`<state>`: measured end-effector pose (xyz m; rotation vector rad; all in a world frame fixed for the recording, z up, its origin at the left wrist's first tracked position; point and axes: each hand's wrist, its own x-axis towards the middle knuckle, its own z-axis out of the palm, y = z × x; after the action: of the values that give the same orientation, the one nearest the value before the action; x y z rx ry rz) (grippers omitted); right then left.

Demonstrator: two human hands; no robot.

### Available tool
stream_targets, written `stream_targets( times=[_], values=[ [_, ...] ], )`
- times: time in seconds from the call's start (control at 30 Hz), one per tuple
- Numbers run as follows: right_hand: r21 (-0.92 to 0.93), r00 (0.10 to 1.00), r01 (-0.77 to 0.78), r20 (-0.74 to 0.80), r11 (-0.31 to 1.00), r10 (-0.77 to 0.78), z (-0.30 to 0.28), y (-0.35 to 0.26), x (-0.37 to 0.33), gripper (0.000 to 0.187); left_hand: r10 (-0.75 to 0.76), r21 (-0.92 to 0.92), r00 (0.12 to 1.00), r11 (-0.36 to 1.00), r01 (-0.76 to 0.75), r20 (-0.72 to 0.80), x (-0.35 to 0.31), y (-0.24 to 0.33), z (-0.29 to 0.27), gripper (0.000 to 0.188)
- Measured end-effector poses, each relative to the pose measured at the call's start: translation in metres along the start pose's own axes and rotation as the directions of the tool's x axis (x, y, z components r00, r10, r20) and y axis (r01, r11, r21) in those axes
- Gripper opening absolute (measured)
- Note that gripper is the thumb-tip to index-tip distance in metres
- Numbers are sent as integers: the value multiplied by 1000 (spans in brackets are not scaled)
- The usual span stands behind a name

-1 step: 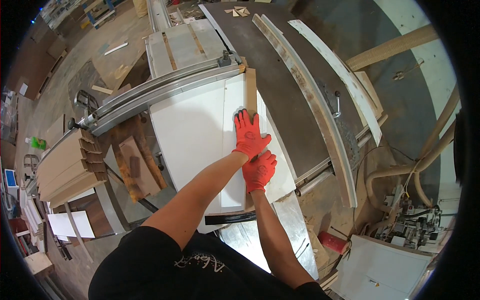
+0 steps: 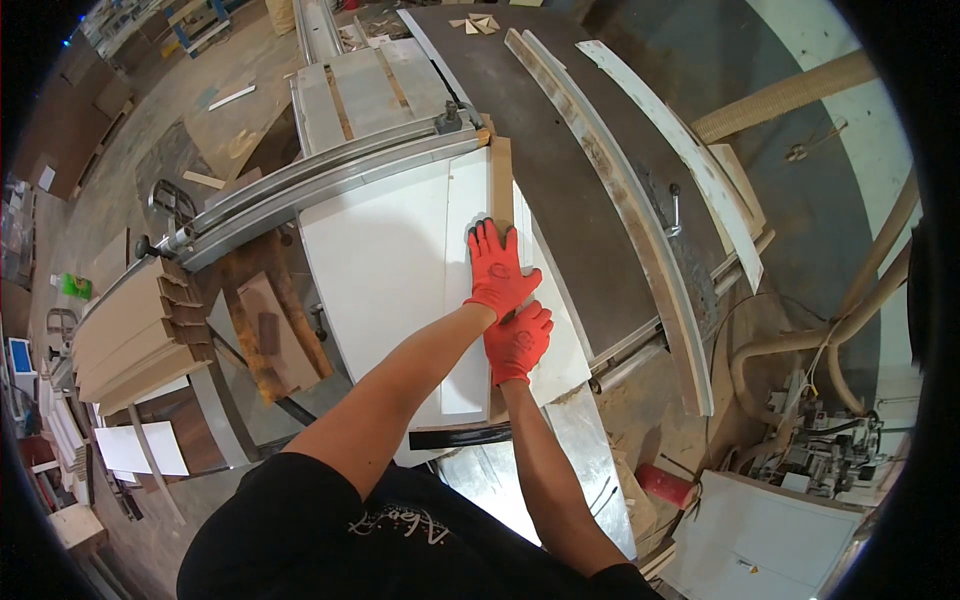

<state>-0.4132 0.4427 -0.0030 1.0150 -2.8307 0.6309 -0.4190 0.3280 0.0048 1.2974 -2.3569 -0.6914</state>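
Both my hands wear red gloves with dark fingertips. My left hand (image 2: 500, 272) lies flat, fingers spread, over a narrow brown board strip (image 2: 502, 170) and the white panel's edge beside it. Close below it, my right hand (image 2: 518, 345) has its fingers curled over the same strip; its thumb side is partly hidden against the left hand. The strip runs lengthwise along a narrow white board (image 2: 463, 375), which rests on a larger white panel (image 2: 375, 260). The strip's far end meets the metal fence (image 2: 340, 185).
A dark saw table (image 2: 590, 230) lies to the right, bearing a long curved-looking rail (image 2: 630, 200) and a white strip (image 2: 680, 140). Brown boards are stacked (image 2: 145, 335) at left. Hoses (image 2: 790, 350) and a white machine cabinet (image 2: 760, 540) stand at right.
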Motion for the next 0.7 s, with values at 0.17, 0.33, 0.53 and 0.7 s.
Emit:
stream_targets(
  times=[0.17, 0.33, 0.53, 0.7],
  values=[
    [10, 1000, 12, -14, 1000, -11, 2, 2, 0, 51, 26, -7, 998, 1000, -26, -53, 0, -3, 4, 95],
    [17, 1000, 18, -7, 1000, -18, 4, 6, 1, 47, 24, 3, 999, 1000, -24, -48, 0, 0, 6, 94],
    [11, 999, 22, -27, 1000, -22, 10, 8, 0, 46, 32, -1, 997, 999, -33, -66, -1, -4, 8, 93],
    [14, 998, 53, -27, 998, -53, 9, 11, 0, 52, 27, -3, 997, 1000, -27, -68, -3, -3, 10, 95]
  ],
)
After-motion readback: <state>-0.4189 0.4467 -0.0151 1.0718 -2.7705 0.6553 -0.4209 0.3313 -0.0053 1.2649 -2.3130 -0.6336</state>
